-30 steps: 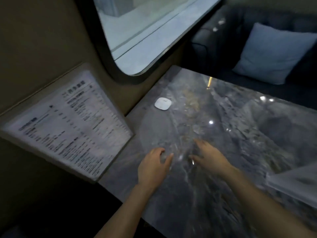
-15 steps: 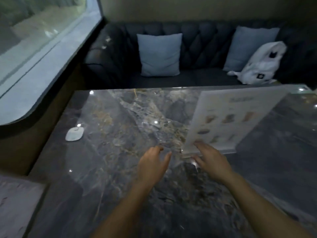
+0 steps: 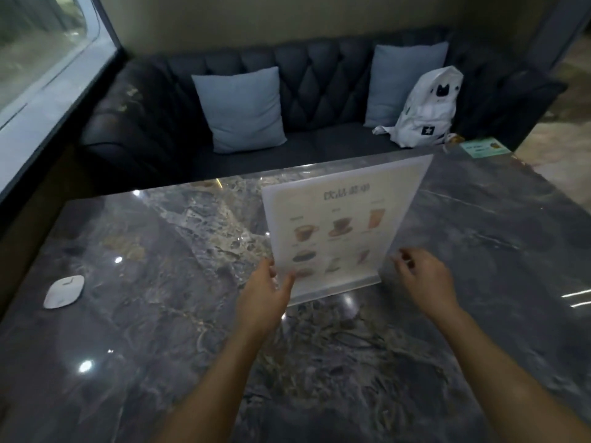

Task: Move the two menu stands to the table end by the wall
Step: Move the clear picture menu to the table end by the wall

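A clear acrylic menu stand holding a sheet with drink pictures is upright on the dark marble table, right of centre. My left hand grips its lower left edge, thumb on the front of the sheet. My right hand hovers at the lower right edge with fingers apart; I cannot tell whether it touches. The second menu stand is out of view.
A small white puck lies near the table's left end, below the window. Behind the table is a dark sofa with two blue cushions and a white backpack. A green card sits at the far right corner.
My view swung right, away from the text menu stand by the wall. Both hands reached forward to the drinks menu stand, and the left hand took hold of its edge.
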Demonstrator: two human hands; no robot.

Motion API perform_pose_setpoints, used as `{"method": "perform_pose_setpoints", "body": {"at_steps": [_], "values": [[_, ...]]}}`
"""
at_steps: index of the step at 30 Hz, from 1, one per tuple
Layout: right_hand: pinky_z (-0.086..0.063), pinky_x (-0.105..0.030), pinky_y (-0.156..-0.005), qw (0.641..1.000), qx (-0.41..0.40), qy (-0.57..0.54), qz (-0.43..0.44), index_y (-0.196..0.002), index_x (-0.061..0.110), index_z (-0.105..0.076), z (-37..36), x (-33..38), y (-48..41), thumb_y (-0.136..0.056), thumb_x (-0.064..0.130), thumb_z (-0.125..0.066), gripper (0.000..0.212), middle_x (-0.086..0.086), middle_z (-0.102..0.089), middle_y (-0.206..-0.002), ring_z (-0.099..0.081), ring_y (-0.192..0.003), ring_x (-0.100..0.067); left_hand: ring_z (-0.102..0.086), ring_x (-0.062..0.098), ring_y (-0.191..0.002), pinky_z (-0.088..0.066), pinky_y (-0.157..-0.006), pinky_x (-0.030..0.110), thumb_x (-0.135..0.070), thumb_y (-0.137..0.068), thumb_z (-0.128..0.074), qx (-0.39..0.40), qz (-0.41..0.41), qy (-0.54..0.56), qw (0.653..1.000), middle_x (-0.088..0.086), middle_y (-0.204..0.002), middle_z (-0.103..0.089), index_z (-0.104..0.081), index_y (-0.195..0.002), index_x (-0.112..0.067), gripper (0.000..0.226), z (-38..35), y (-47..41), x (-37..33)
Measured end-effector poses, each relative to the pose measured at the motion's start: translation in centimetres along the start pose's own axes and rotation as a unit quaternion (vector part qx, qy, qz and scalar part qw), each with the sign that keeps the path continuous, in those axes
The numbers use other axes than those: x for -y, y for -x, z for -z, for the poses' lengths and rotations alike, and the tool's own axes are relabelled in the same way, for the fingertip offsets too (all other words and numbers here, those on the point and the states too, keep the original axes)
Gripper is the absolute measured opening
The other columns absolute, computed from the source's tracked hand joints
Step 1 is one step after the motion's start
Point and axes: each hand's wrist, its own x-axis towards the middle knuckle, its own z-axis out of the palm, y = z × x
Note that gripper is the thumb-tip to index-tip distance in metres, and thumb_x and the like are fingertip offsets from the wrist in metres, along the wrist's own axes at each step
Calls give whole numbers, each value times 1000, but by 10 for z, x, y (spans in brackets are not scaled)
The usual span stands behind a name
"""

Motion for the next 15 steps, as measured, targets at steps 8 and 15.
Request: {"method": "perform_pose_setpoints", "body": {"at_steps": [8, 15], "values": [[-48, -19, -74, 954, 118, -276, 8, -128, 27, -34, -15, -1, -25, -87, 15, -56, 48, -4, -54, -114, -58, -93, -16, -63, 30, -87, -51, -72, 40, -30, -92, -46, -18, 12, -19, 1000, 10, -97, -69, -52, -115, -21, 26, -6, -2, -2], [-41, -32, -80, 958, 97, -271, -11, -116, 11, -36, -30, 13, -31, -88, 13, -53, 33, -3, -49, -111, -50, -98, -18, -65, 30, -85, -51, -72, 40, -23, -92, -45, -37, 32, 2, 999, 13, -97, -71, -60, -107, -21, 21, -3, -4, 0]]}}
